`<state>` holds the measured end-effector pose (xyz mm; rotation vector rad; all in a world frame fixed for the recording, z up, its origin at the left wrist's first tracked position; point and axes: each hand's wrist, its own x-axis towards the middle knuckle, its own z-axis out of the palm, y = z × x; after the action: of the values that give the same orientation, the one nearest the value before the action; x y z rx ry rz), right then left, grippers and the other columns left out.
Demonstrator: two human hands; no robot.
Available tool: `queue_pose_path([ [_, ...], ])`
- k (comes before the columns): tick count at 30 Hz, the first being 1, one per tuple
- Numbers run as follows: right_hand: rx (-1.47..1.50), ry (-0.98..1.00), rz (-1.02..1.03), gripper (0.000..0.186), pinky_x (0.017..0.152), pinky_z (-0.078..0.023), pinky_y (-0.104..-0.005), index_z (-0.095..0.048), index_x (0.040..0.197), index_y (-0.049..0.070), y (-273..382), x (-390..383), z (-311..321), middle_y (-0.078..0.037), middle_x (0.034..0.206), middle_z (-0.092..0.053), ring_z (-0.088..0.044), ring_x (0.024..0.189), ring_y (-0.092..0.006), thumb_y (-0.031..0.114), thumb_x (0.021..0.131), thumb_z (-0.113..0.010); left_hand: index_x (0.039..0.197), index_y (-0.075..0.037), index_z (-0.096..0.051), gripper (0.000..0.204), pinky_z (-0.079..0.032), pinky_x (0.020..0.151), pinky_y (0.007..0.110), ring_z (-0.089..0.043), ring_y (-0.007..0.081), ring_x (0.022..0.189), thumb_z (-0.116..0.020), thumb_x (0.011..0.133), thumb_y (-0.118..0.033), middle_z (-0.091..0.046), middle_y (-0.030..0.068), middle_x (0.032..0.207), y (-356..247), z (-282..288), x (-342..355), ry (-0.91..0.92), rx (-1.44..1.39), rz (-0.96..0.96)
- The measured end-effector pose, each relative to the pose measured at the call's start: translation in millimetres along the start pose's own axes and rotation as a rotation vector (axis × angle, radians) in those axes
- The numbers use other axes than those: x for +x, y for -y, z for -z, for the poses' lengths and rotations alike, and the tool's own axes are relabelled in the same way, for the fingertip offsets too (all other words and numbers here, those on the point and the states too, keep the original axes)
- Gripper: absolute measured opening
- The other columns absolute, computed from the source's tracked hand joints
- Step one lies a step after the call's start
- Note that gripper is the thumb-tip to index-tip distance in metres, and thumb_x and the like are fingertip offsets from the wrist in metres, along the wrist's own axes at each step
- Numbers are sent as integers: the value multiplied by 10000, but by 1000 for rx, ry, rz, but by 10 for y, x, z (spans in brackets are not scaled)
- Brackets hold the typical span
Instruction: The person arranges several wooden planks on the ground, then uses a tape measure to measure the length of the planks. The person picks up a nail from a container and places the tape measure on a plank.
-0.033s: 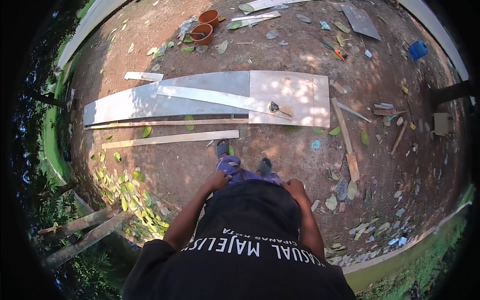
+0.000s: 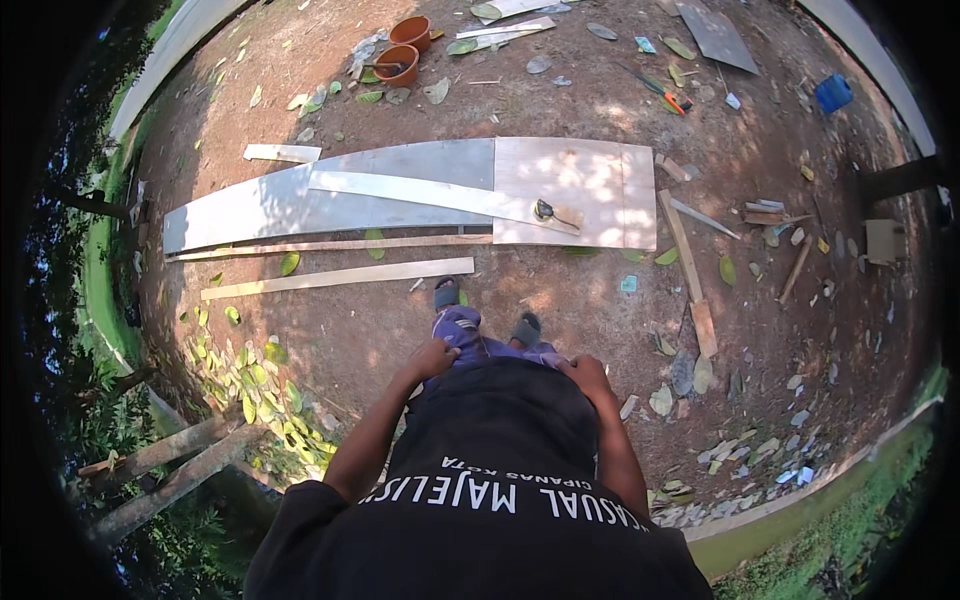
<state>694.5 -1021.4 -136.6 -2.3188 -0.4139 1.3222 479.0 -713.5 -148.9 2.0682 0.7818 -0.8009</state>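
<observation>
My left hand point(image 2: 434, 358) is closed on the cloth of the purple trousers point(image 2: 465, 335) at the left thigh. At the right thigh my right hand point(image 2: 586, 376) is also closed, with trouser cloth at its fingers. Beyond my sandalled feet lies a long grey-white panel point(image 2: 400, 163), meeting a pale plywood sheet point(image 2: 580, 165) at its right. A pale wooden strip point(image 2: 400, 188) slants across both. On the plywood, by the strip's right end, rests a black and yellow tape measure point(image 2: 544, 209). Nearer me, a narrow board point(image 2: 340, 279) lies on the soil. Neither hand touches the wood.
Two orange-brown pots point(image 2: 397, 66) stand at the far left of centre. A hand saw point(image 2: 668, 98) lies beyond the plywood, with a blue container point(image 2: 833, 95) farther right. Wooden battens point(image 2: 684, 250) lie right of my feet. Leaves point(image 2: 260, 385) litter the ground.
The ground and boards sit slightly farther left and higher in the picture. Both hands stay at the trousers.
</observation>
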Motion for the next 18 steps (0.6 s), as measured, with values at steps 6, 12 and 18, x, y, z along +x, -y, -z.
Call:
queue_pose_path([
  [6, -27, 20, 46, 439, 751, -510, -499, -686, 817, -87, 1, 272, -25, -313, 817, -647, -670, 841, -446, 351, 819, -723, 886, 54, -679, 353, -478, 678, 409, -618, 198, 704, -578, 947, -278, -666, 155, 754, -960, 832, -295, 179, -170, -56],
  [12, 46, 221, -9, 262, 668, -508, -421, -686, 819, -52, 148, 383, 437, -219, 751, -675, -681, 705, -300, 208, 849, -693, 797, 18, -608, 341, -424, 598, 363, -492, 113, 637, -552, 978, -265, -530, 51, 635, -1285, 1412, 192, 641, -283, -151],
  [18, 526, 703, -273, 127, 622, -508, -280, -703, 954, 15, 179, 920, 1235, -42, 784, -677, -639, 686, -111, 120, 942, -633, 948, -16, -618, 362, -521, 751, 406, -666, 264, 788, -563, 987, -372, -657, 124, 836, -1162, 1190, 2282, 842, -29, -225],
])
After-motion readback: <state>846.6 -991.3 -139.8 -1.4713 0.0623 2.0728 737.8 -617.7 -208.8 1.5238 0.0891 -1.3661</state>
